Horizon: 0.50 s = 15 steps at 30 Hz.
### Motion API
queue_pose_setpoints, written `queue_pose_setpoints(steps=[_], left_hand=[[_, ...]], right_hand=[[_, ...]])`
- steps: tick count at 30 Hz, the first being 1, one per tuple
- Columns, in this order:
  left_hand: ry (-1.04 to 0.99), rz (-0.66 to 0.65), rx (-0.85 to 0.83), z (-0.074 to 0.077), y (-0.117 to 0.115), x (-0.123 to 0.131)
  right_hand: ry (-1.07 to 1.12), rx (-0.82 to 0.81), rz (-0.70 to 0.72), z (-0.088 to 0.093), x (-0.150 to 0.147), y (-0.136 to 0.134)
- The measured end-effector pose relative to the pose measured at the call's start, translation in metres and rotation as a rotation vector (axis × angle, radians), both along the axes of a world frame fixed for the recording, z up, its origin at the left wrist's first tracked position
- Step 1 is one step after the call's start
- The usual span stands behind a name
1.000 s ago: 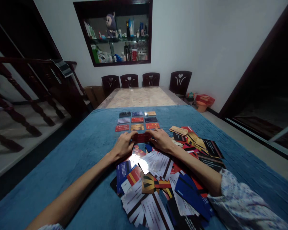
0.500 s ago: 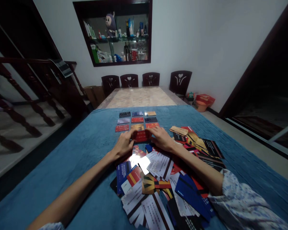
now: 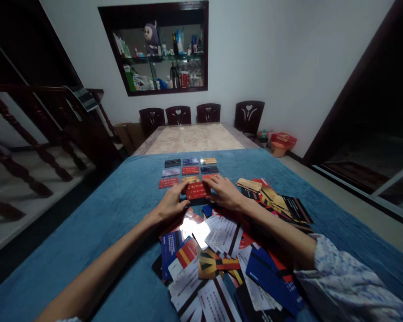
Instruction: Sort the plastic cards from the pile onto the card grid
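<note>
A red card (image 3: 198, 191) with gold-coloured lettering is held by its two sides between my hands, its printed face toward me. My left hand (image 3: 170, 202) grips its left edge, fingers curled and thumb low. At the right edge, the fingers of my right hand (image 3: 225, 192) close on the same card. Just beyond it lie rows of cards, among them a red card (image 3: 168, 182), a silver card (image 3: 171, 172) and a gold card (image 3: 208, 161); my fingers partly cover the nearest row. Below my hands spreads a loose pile of overlapping cards, including white cards (image 3: 223, 235) and a blue card (image 3: 267, 273).
A blue cloth (image 3: 127, 197) covers the near part of the table, with bare marble tabletop (image 3: 191, 136) behind. More gold and black cards (image 3: 272, 199) lie to the right. Dark chairs (image 3: 177, 115) stand at the far end, and a wooden railing (image 3: 36, 134) is on the left.
The red card has tipped so that its lettered face shows more fully. My hands stay on its sides, and the whole view has shifted slightly.
</note>
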<state>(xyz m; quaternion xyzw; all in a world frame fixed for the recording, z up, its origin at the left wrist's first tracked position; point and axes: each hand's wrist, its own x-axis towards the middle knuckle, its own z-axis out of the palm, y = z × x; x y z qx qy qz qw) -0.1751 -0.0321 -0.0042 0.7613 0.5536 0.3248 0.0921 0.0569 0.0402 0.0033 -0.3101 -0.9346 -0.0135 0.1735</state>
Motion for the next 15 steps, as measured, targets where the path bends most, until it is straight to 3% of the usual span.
queue_pose_setpoints(steps=[15], left_hand=[[0.171,-0.021,0.02,0.012,0.024,-0.011]], right_hand=[[-0.097,0.017,0.02,0.011,-0.013,0.026]])
